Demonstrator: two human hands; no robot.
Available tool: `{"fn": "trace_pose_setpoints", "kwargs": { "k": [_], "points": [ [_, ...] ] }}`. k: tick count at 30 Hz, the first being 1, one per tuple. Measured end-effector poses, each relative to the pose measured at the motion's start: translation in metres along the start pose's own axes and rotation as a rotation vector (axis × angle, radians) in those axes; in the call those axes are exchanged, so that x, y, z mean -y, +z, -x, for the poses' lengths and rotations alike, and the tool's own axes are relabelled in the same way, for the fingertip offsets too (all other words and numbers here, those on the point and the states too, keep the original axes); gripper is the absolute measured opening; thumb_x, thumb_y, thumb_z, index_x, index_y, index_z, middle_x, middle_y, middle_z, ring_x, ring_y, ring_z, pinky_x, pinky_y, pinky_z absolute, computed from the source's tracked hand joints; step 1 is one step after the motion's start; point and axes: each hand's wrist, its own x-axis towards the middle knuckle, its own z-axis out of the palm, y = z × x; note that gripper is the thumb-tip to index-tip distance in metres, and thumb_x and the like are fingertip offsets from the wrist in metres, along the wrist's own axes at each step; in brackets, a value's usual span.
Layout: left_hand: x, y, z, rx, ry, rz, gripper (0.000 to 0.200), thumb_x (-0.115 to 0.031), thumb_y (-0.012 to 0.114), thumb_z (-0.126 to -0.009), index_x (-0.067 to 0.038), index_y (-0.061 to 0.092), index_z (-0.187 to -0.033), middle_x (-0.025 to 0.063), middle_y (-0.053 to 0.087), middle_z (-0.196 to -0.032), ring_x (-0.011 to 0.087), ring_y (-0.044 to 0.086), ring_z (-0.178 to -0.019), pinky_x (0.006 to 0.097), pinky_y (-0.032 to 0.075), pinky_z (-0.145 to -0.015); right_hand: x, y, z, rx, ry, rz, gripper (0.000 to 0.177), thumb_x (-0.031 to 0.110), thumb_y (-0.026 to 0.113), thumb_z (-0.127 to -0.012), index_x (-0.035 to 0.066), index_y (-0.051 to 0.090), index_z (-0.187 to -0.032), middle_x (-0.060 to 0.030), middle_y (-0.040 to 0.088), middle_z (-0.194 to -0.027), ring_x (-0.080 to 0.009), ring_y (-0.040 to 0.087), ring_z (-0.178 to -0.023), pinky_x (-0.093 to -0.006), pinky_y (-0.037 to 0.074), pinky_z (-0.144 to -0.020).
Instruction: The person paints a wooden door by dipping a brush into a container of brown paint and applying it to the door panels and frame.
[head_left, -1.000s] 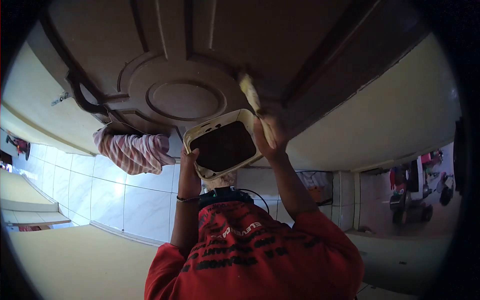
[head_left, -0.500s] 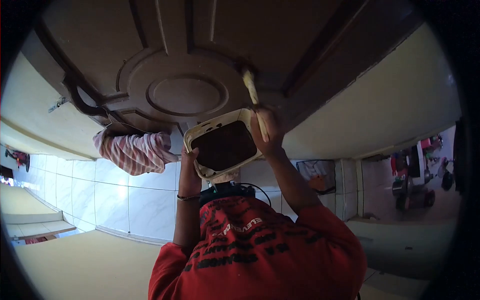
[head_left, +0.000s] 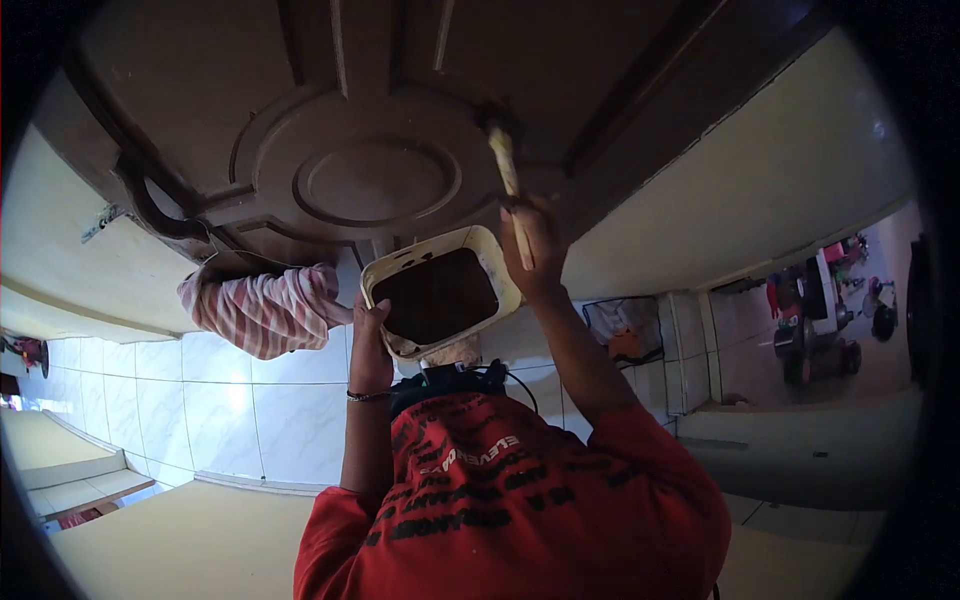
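Head view: my left grip (head_left: 371,332) closed on tub (head_left: 484,248), dark liquid (head_left: 440,295) inside. My right grip (head_left: 535,238) closed round brush (head_left: 504,165), just beyond tub's right rim; bristles (head_left: 496,116) look against door (head_left: 378,180). Step, I judge: brushing liquid on. Next move calls for steady stroke, level tub.

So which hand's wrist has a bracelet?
The left hand, holding the cream plastic tub, has the dark bracelet; the right hand, holding the pale-handled brush, has none.
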Motion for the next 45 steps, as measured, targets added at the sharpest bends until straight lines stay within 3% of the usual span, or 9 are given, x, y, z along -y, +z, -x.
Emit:
{"fn": "trace_pose_setpoints", "kwargs": {
  "k": [3,12,18,24,26,29,32,39,45],
  "points": [
    [-0.002,0.000,0.000,0.031,-0.028,0.014,0.056,-0.021,0.057,-0.091,-0.003,0.038,-0.141,0.0115,0.050,-0.135,0.0218,0.046,-0.126,0.0352,0.036,-0.107,0.002,0.008,-0.018,0.026,-0.117,-0.013,0.021,-0.003,0.068,-0.080,0.005,0.060,-0.098,-0.0157,0.062,-0.095,-0.0347,0.063,-0.082,-0.0426,0.050,-0.069],
    [-0.011,-0.005,0.004,0.032,0.000,0.060,0.050,-0.018,0.054,-0.093,-0.003,0.040,-0.138,0.0109,0.052,-0.132,0.0211,0.050,-0.123,0.0341,0.040,-0.104,-0.008,0.010,0.017,0.011,0.049,0.103,0.019,-0.004,0.066,-0.082,0.004,0.060,-0.098,-0.0168,0.061,-0.097,-0.0351,0.062,-0.087,-0.0425,0.051,-0.073],
    [-0.011,-0.008,0.000,0.029,-0.046,0.052,0.050,-0.017,0.054,-0.093,-0.003,0.039,-0.138,0.0107,0.052,-0.131,0.0215,0.050,-0.122,0.0342,0.040,-0.104,-0.007,0.014,-0.009,-0.013,-0.103,0.077,0.012,-0.001,0.065,-0.086,0.002,0.060,-0.097,-0.0178,0.062,-0.097,-0.0352,0.063,-0.084,-0.0413,0.051,-0.071],
    [-0.009,-0.010,0.000,0.033,-0.036,0.081,0.051,-0.019,0.055,-0.093,-0.003,0.038,-0.139,0.0112,0.051,-0.133,0.0213,0.049,-0.124,0.0345,0.039,-0.105,-0.018,0.007,0.028,-0.002,0.128,0.094,0.014,0.001,0.068,-0.084,0.003,0.060,-0.096,-0.0163,0.063,-0.090,-0.0340,0.064,-0.081,-0.0405,0.051,-0.069],
    [-0.006,-0.016,-0.002,0.048,-0.083,0.090,0.051,-0.021,0.055,-0.094,-0.003,0.038,-0.139,0.0110,0.051,-0.133,0.0213,0.048,-0.125,0.0347,0.039,-0.105,-0.004,0.003,0.012,-0.061,0.159,0.006,0.011,0.004,0.067,-0.088,0.001,0.060,-0.096,-0.0143,0.066,-0.082,-0.0254,0.066,-0.075,-0.0363,0.051,-0.067],
    [0.006,-0.022,-0.008,0.061,-0.064,-0.006,0.051,-0.031,0.048,-0.099,0.000,0.043,-0.138,0.0113,0.056,-0.132,0.0213,0.056,-0.120,0.0345,0.044,-0.102,0.004,0.008,-0.009,-0.075,0.215,-0.151,0.012,0.006,0.070,-0.086,0.003,0.061,-0.094,-0.0140,0.066,-0.082,-0.0301,0.066,-0.073,-0.0379,0.051,-0.064],
    [0.007,-0.016,-0.007,0.012,-0.112,0.066,0.047,-0.020,0.052,-0.095,-0.003,0.039,-0.138,0.0107,0.051,-0.132,0.0220,0.050,-0.123,0.0358,0.040,-0.105,-0.006,0.012,-0.002,-0.016,0.185,-0.165,0.011,0.006,0.069,-0.086,0.003,0.061,-0.093,-0.0142,0.066,-0.084,-0.0302,0.066,-0.074,-0.0372,0.051,-0.064],
    [0.012,-0.009,-0.009,0.017,-0.132,0.046,0.049,-0.023,0.053,-0.096,-0.004,0.038,-0.139,0.0105,0.052,-0.132,0.0222,0.050,-0.123,0.0366,0.040,-0.105,-0.032,-0.004,0.022,0.068,0.256,-0.120,0.013,0.002,0.069,-0.083,0.004,0.061,-0.093,-0.0134,0.066,-0.084,-0.0315,0.065,-0.075,-0.0375,0.052,-0.066],
    [0.021,0.004,-0.008,-0.025,-0.110,0.012,0.050,-0.034,0.044,-0.100,0.001,0.046,-0.136,0.0121,0.058,-0.130,0.0222,0.057,-0.119,0.0355,0.045,-0.101,-0.015,-0.001,-0.015,0.000,0.043,-0.240,0.015,0.000,0.069,-0.081,0.004,0.061,-0.093,-0.0142,0.065,-0.087,-0.0324,0.065,-0.079,-0.0393,0.052,-0.068]
  ]
}}
